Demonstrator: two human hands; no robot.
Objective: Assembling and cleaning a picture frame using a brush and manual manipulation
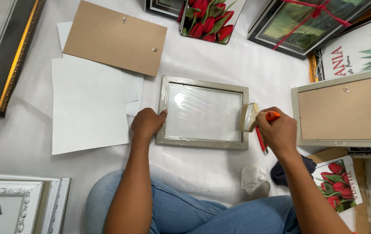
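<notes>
Frame (202,112) lay flat on the white sheet (246,65) covering the floor, dead ahead of the person at 12 o'clock from the knees, long axis running 9-to-3. Glass face up, glare spot near its top-left.

Left hand (147,123) sat at the frame's 9 o'clock edge, fingers curled, fingertips pressing the left rail: a pinning hold, not a lift. Right hand (279,131) was at the 3 o'clock edge, clenched round the orange handle of a brush (250,117). Bristles pointed toward 9, touching or just over the right rail; contact with the glass couldn't be confirmed. So the brush hand was nearer the glass on the right side, and the whole pane lay to its 9 o'clock. Both hands were about equally close to the frame, one per short side.

Red pen (261,139) lay just under the right hand, roughly along 12-to-6.

Counts:
- 1 brush, 1 pen
- 1 brown backing board (114,37) loose at 10 o'clock, on top of white paper sheets (88,106); at least 2, exact stack count unclear
- 1 second frame (345,108) face down at 3 o'clock, backing in place
- 1 crumpled white rag (254,178) and 1 dark cloth (280,173) at 5 o'clock
- 2 tulip prints (209,19), at 12 and 4 o'clock
</notes>
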